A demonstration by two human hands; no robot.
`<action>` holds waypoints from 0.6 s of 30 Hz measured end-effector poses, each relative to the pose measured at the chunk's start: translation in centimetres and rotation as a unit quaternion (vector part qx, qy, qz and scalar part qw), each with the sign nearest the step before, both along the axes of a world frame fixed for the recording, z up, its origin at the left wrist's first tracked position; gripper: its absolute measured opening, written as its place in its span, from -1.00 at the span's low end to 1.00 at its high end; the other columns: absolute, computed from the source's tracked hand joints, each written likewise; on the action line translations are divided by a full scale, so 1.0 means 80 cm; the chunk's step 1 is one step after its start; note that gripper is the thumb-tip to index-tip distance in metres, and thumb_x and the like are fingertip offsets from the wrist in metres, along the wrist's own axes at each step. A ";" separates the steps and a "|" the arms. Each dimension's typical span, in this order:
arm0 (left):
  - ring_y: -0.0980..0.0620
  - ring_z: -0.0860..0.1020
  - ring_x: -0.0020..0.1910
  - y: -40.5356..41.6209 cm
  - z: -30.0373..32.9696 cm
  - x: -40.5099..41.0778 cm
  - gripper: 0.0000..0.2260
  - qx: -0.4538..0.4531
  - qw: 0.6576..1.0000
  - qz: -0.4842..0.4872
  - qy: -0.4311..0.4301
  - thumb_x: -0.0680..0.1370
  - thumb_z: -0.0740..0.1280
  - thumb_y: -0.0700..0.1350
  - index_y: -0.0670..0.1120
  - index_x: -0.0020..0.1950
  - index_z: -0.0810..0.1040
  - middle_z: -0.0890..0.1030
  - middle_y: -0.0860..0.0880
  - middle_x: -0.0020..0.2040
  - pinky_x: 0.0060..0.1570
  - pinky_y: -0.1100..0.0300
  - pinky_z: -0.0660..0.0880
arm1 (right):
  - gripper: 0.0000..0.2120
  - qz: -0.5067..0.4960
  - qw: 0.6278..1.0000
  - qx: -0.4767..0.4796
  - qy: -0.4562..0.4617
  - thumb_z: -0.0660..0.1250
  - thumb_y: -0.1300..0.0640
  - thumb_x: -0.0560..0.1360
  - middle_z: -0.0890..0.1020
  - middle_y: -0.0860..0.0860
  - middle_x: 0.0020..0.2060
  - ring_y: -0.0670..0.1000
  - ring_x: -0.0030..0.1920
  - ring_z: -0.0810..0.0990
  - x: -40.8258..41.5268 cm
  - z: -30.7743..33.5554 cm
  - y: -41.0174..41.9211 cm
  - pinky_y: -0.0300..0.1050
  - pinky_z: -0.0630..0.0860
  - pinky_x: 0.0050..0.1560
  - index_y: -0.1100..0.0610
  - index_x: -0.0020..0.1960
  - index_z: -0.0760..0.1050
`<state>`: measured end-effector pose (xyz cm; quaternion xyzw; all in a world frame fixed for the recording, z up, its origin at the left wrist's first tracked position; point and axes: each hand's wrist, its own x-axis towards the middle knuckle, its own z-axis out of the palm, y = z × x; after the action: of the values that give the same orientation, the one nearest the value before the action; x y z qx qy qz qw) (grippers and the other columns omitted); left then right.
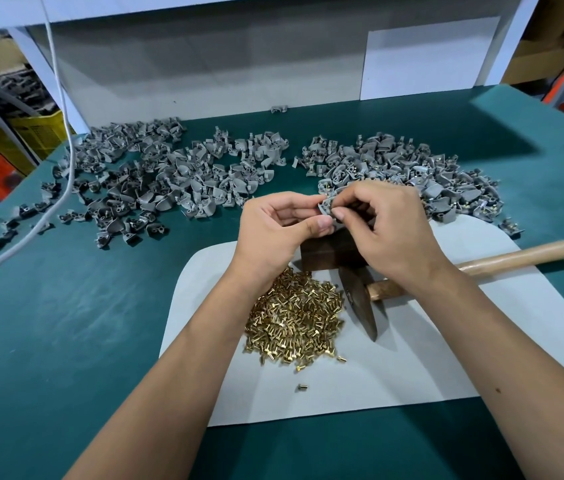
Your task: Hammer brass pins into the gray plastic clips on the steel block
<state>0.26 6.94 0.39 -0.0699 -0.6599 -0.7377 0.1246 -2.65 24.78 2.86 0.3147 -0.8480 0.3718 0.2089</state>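
Both hands meet just above the dark steel block [329,252], the left hand [273,230] and right hand [382,223] each with a curled fingertip grip pinching one gray plastic clip [327,204]. Brass pins [294,320] lie heaped just before the block; a wooden-handled hammer [447,271] rests beside it, under the right wrist. Loose clips [156,178] spread across the green bench [66,323] beyond the block. No writing is legible.

We see a green tabletop [66,341] with a white mat [412,368] near its front edge. A grey back panel [239,64] stands along its far edge, framed by white posts [41,67]. A white cable [62,109] hangs over the left corner. Beyond the left edge sits a yellow crate [24,133]; beyond the right, cardboard boxes [543,46].
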 end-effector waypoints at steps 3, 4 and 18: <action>-0.10 0.71 -0.16 0.001 0.002 0.001 -0.72 -0.010 1.000 0.004 -0.002 0.40 0.52 -0.43 -0.33 0.10 0.66 0.73 -0.27 -0.10 0.00 0.09 0.68 | -0.96 -0.004 1.000 0.006 -0.004 0.43 0.23 0.52 0.67 -0.07 -0.18 -0.10 -0.14 0.60 0.001 0.001 0.000 -0.33 0.46 -0.02 0.13 -0.08 0.66; -0.08 0.72 -0.18 0.001 0.003 0.002 -0.73 -0.012 1.000 0.005 -0.002 0.40 0.52 -0.44 -0.31 0.08 0.67 0.73 -0.24 -0.12 -0.02 0.10 0.68 | -0.96 -0.005 1.000 0.008 -0.007 0.43 0.23 0.51 0.67 -0.07 -0.19 -0.10 -0.15 0.59 0.002 0.001 0.000 -0.36 0.44 -0.03 0.13 -0.08 0.66; 0.13 0.66 0.03 0.014 -0.001 0.003 -0.80 -0.233 0.964 0.110 0.062 0.43 0.57 -0.26 -0.02 -0.03 0.72 0.71 0.11 -0.07 0.14 0.22 0.57 | -0.94 0.005 0.995 0.060 -0.080 0.45 0.23 0.53 0.68 -0.05 -0.19 -0.08 -0.15 0.60 0.000 0.019 0.011 -0.47 0.40 -0.09 0.15 -0.02 0.70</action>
<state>0.52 8.05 0.28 -0.0696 -0.8080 -0.5399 0.2256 -2.64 25.63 4.40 0.3004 -0.8811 0.3454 0.1189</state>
